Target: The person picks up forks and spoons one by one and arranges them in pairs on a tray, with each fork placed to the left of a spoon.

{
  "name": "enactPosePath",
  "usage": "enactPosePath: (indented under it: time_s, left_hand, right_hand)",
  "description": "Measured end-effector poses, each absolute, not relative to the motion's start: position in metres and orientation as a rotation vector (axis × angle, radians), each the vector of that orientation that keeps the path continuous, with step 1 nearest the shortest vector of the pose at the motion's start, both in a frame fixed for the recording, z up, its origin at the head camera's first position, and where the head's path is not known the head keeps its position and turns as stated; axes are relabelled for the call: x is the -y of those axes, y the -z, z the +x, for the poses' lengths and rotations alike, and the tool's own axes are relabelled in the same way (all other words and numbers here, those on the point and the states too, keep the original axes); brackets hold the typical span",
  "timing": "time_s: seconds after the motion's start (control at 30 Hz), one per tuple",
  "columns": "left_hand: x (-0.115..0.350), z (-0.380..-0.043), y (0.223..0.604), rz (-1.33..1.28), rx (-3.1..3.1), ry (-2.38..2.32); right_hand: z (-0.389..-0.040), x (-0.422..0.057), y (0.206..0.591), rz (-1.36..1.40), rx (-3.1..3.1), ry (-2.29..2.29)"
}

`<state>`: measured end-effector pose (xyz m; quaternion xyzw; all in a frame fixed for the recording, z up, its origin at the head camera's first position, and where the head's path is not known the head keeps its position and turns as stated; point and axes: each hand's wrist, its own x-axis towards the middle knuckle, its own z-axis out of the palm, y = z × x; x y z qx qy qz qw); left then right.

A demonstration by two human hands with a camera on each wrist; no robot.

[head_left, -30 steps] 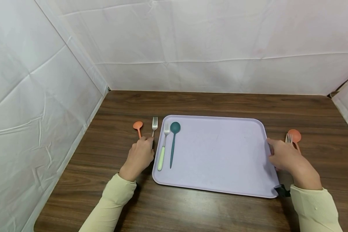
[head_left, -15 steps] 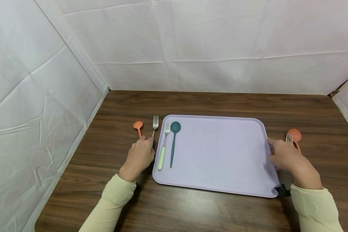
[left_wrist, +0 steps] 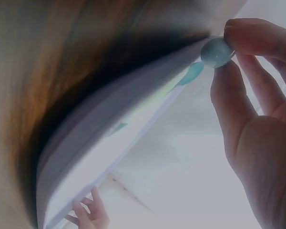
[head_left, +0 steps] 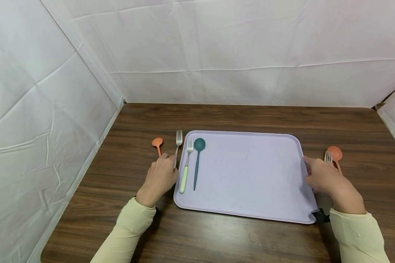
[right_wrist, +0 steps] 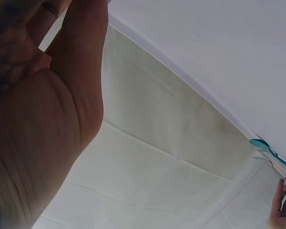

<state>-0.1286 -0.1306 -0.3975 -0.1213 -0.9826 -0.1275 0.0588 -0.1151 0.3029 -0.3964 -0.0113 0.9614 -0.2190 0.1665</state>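
In the head view my left hand (head_left: 161, 175) pinches a silver-tined fork (head_left: 179, 138) beside the tray's left edge. The left wrist view shows thumb and fingertips on its rounded pale blue handle end (left_wrist: 216, 52). My right hand (head_left: 326, 179) holds the right rim of the lilac tray (head_left: 250, 175), thumb and index finger at the edge. On the tray's left side lie a fork with a pale green handle (head_left: 183, 179) and a dark teal spoon (head_left: 199, 145), side by side. An orange spoon (head_left: 157, 142) lies left of the pinched fork, its handle partly hidden by my left hand.
Beyond my right hand lie another orange spoon (head_left: 335, 153) and a fork (head_left: 328, 156), partly covered by the hand. A black piece (head_left: 320, 216) sits at the tray's near right corner. White sheeting (head_left: 233, 54) surrounds the brown wooden table (head_left: 217, 237).
My left hand has moved slightly right with the fork, bringing it closer to the tray's left edge. The right hand and tray look nearly unmoved.
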Motion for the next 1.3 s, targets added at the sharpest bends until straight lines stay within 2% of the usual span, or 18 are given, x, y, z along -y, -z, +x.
enactPosePath:
  time_s: [1.3]
  left_hand:
    - [0.093,-0.123,0.387,-0.487,2.970,0.462]
  right_hand:
    - [-0.115,-0.303,0.398,-0.042,-2.737,0.620]
